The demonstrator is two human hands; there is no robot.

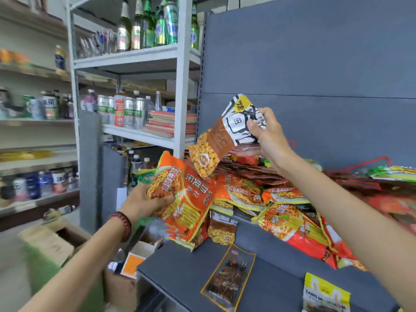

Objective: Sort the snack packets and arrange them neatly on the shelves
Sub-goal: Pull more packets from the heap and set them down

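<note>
My right hand (266, 134) holds a brown-and-white peanut packet (216, 143) up in the air above the pile, gripping its white top end. My left hand (144, 202) grips a stack of large orange noodle-snack packets (186, 199) at the shelf's left edge. A heap of orange and red snack packets (281, 199) covers the back of the grey shelf (184, 271). Another peanut packet (221, 230) lies under the stack. A clear packet with dark snacks (229, 280) lies flat near the shelf's front.
A yellow-topped packet (326, 293) stands at the front right. Green packets (394, 172) lie at the far right. A white rack (182, 86) with bottles and cans stands to the left. Cardboard boxes (49, 242) sit on the floor below left.
</note>
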